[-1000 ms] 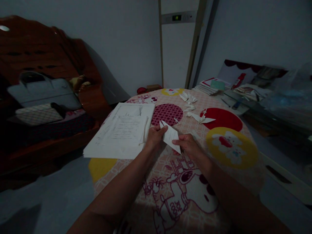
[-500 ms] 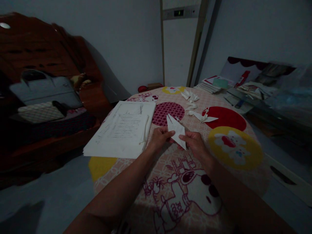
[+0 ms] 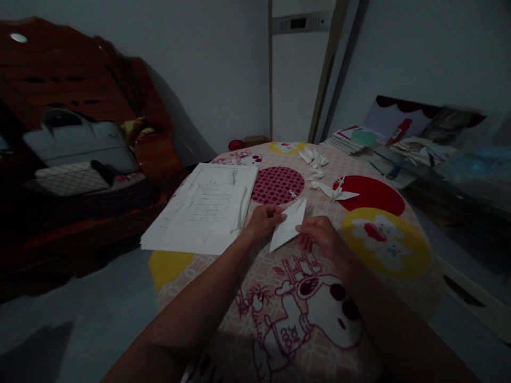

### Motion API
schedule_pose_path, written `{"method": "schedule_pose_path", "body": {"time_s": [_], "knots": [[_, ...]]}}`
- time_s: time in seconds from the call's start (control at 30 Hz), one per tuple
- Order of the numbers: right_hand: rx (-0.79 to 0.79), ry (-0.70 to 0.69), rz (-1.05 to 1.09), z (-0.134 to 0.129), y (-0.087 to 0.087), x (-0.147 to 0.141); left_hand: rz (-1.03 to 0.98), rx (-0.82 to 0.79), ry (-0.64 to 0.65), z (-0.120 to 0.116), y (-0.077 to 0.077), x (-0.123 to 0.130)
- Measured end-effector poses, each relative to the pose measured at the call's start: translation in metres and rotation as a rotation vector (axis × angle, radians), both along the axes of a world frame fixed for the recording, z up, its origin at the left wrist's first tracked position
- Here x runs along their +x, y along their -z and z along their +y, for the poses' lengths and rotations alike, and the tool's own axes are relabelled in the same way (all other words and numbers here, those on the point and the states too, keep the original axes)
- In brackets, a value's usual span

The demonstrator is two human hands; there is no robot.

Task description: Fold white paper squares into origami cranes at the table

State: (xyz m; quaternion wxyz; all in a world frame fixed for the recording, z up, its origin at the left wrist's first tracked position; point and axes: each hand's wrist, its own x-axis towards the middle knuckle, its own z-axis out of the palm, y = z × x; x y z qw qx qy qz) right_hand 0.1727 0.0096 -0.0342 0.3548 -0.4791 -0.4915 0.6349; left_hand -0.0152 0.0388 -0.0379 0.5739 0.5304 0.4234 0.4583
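A folded white paper (image 3: 289, 225), a slanted kite-like shape with a point at the upper right and another at the lower left, is held above the patterned tablecloth (image 3: 223, 324). My left hand (image 3: 264, 221) pinches its left edge, thumb on top. On the other side, my right hand (image 3: 319, 234) grips the right edge between thumb and fingers. Beyond the hands lie a folded paper crane (image 3: 335, 192) with spread wings, a smaller folded piece (image 3: 315, 174) and a cluster of folded papers (image 3: 313, 157).
A stack of printed sheets (image 3: 199, 213) lies on the table's left. Papers and a red object (image 3: 400, 131) sit at the back right, near a glass shelf. A wooden bench (image 3: 155, 154) with a grey bag (image 3: 83, 143) stands at the left.
The folded paper has been turned, so its upper tip points right instead of left. My hands still hold its sides, and the view has shifted slightly.
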Motion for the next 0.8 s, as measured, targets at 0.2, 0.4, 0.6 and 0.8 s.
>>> {"method": "schedule_pose_path", "body": {"time_s": [0.2, 0.4, 0.6, 0.8], "knots": [[-0.128, -0.247, -0.21, -0.005, -0.006, 0.012, 0.162, 0.119, 0.023, 0.013, 0.014, -0.003], [0.559, -0.138, -0.432, -0.005, -0.015, 0.027, 0.366, 0.242, 0.255, 0.021, 0.015, -0.003], [0.992, -0.324, -0.656, -0.003, 0.002, 0.021, 0.573, 0.417, 0.24, 0.017, 0.01, 0.003], [0.986, -0.414, -0.777, 0.0, 0.018, 0.02, 0.779, 0.704, 0.149, 0.008, 0.01, 0.003]]}}
